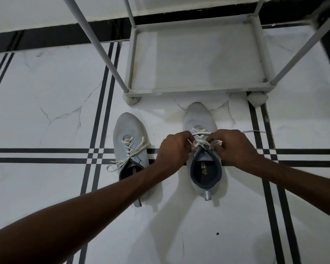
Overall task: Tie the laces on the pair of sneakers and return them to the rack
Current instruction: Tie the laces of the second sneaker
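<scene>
Two light grey sneakers with white laces stand on the floor, toes pointing away from me. The right sneaker (199, 119) sits just in front of the rack. My left hand (174, 149) and my right hand (234, 147) both pinch its laces (199, 142) over the tongue, and one lace end (255, 131) trails off to the right. The left sneaker (129, 130) lies apart to the left, partly under my left forearm, with its laces (130, 151) loose and spilling over its side. The grey rack (198, 90) stands beyond the shoes, nothing on its bottom shelf.
The floor is white marble tile (46, 92) crossed by black stripes. The rack's slanted poles (95, 44) rise toward me on the left and right. A white wall with a black skirting band (55, 33) runs behind. A small dark speck (217, 233) lies on the near floor.
</scene>
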